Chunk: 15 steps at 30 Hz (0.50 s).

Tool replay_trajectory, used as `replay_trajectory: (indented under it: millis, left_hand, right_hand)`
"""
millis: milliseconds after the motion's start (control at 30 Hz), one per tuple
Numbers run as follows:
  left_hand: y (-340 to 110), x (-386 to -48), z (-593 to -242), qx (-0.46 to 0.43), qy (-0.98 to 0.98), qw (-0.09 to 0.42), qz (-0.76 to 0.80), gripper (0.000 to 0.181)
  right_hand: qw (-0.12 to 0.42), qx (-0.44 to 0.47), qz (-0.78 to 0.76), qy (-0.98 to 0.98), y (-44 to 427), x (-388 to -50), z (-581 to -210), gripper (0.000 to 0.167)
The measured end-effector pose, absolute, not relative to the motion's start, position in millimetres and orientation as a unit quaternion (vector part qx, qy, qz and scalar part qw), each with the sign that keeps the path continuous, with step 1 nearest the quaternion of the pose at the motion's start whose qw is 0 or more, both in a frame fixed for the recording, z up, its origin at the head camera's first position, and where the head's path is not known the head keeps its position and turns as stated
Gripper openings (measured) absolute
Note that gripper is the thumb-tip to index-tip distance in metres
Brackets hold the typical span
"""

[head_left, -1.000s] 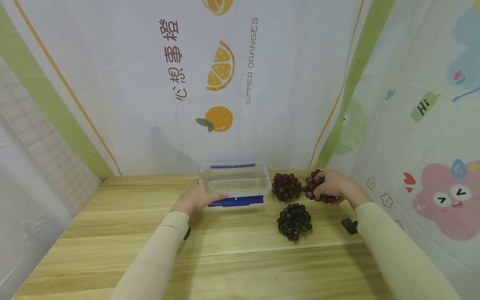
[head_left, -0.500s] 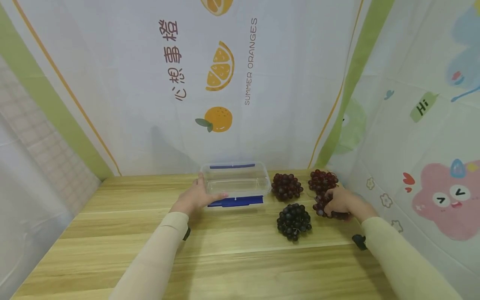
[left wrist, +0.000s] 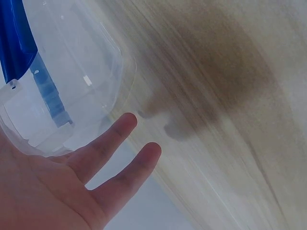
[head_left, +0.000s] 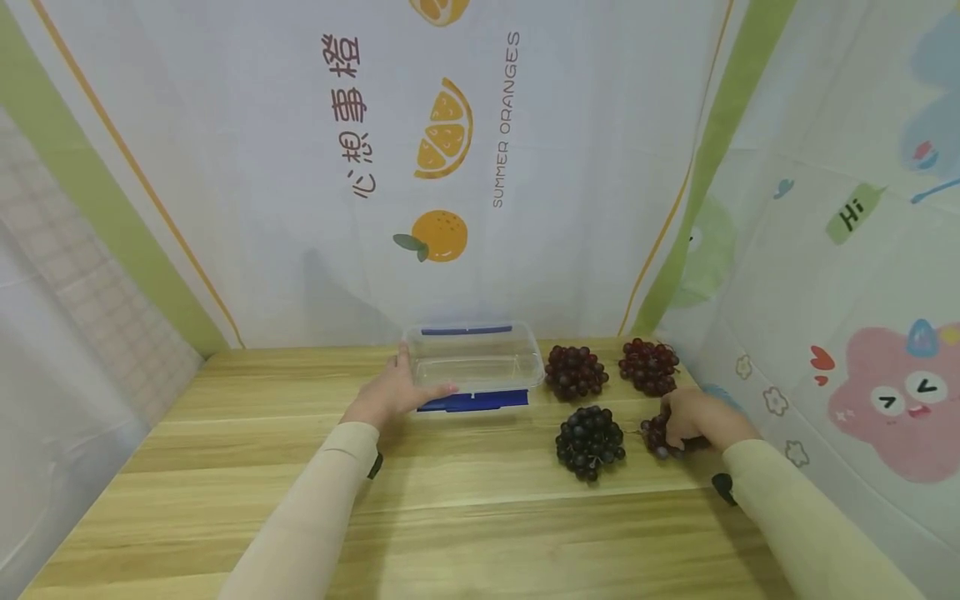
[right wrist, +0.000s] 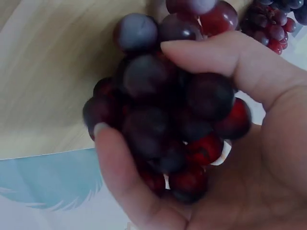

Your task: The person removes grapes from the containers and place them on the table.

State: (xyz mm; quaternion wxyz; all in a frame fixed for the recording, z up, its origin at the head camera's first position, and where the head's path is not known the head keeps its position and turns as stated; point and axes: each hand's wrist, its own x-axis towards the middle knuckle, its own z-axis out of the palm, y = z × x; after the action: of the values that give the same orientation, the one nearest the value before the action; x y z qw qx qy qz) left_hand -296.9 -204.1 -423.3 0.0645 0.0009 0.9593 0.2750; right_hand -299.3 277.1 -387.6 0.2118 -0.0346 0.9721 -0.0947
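A clear plastic food container (head_left: 474,357) with blue side latches stands at the back of the wooden table. Against its left end rests my left hand (head_left: 390,390), thumb along the front side; the left wrist view shows two straight fingers (left wrist: 127,184) beside the container's corner. My right hand (head_left: 701,421) holds a bunch of dark red grapes (head_left: 656,435) at the table's right side. Fingers and thumb curl round those grapes (right wrist: 148,122) in the right wrist view, hiding part of the bunch.
Two dark red grape bunches lie right of the container: one bunch (head_left: 575,372) beside it, another bunch (head_left: 648,367) farther right. A black grape bunch (head_left: 590,443) lies nearer the front. Printed cloth hangs behind the table (head_left: 480,508) and along its right side.
My right hand has carried its grapes from the back right toward the front right, uncovering the red bunch behind. My left hand and the container have stayed in place.
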Motion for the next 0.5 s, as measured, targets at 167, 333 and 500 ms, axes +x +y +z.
replay_trajectory:
  millis: [167, 333, 500]
  left_hand:
    - [-204.1, -297.2, -424.5, 0.001, 0.958, 0.064, 0.279, 0.149]
    - [-205.1, -298.6, -425.6, 0.001, 0.959, 0.066, 0.275, 0.152]
    - [-205.8, -299.1, -425.4, 0.002, 0.959, 0.069, 0.274, 0.153]
  right_hand:
    - [0.214, -0.063, -0.066, 0.973, 273.4, -297.9, -387.9, 0.072]
    - [0.218, -0.077, -0.052, 0.972, 269.9, -296.9, -388.2, 0.090]
    - [0.219, -0.076, -0.057, 0.971, 270.0, -297.2, -394.5, 0.105]
